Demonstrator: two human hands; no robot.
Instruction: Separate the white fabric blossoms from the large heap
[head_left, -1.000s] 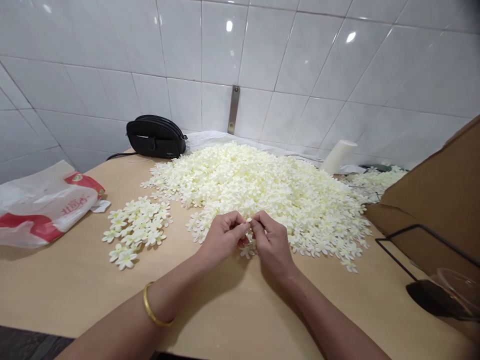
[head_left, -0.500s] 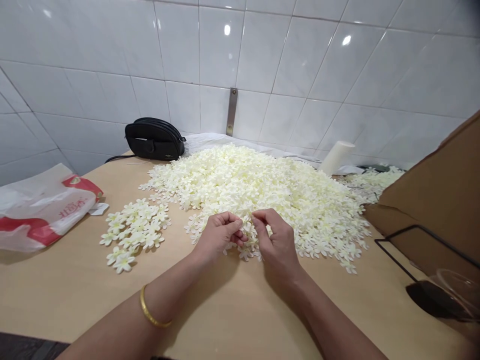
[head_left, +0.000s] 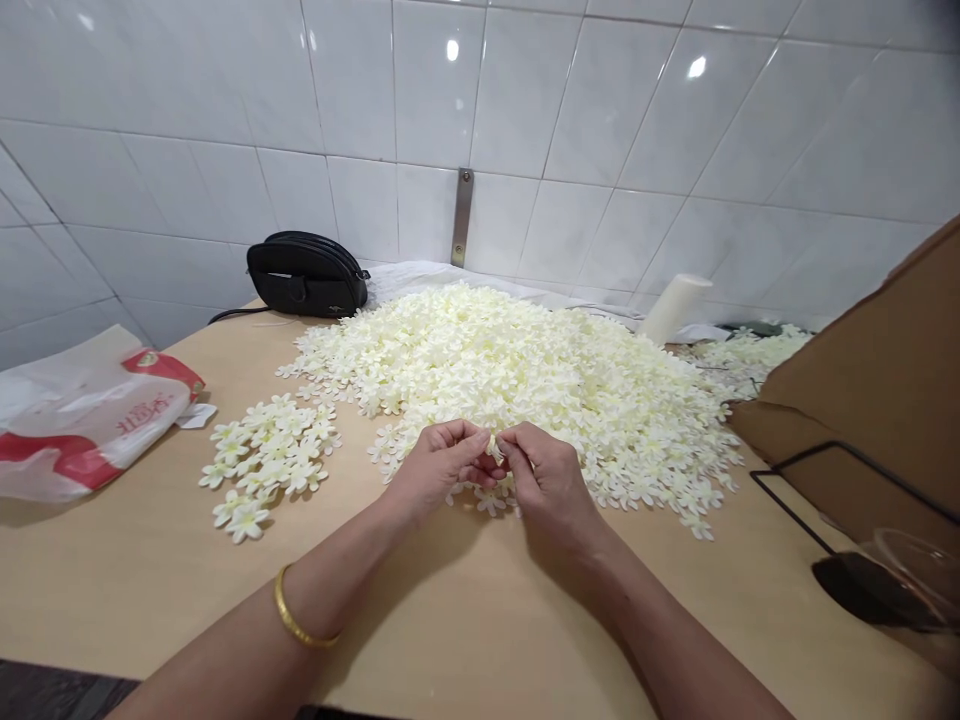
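Note:
My left hand (head_left: 448, 466) and my right hand (head_left: 546, 472) meet at the fingertips, low over the front edge of a big heap of pale yellow-white artificial flowers (head_left: 480, 350). Between the two pinches shows a bit of a small artificial flower (head_left: 494, 449), mostly covered by my fingers. Thumb and forefinger are closed on each hand. Off to the left of my left hand, a smaller group of the same flowers (head_left: 274, 450) lies loose on the table.
A red and white plastic bag (head_left: 82, 420) lies at the left of the wooden table (head_left: 480, 630). A black pouch (head_left: 306, 275) stands behind, by the tiled wall. At the right are a white roll (head_left: 675, 308), a cardboard box (head_left: 862, 380) and a black wire frame (head_left: 795, 510).
My right hand has moved slightly left, so its fingertips now come up against those of my left hand. The view has shifted a little; the flower piles look the same.

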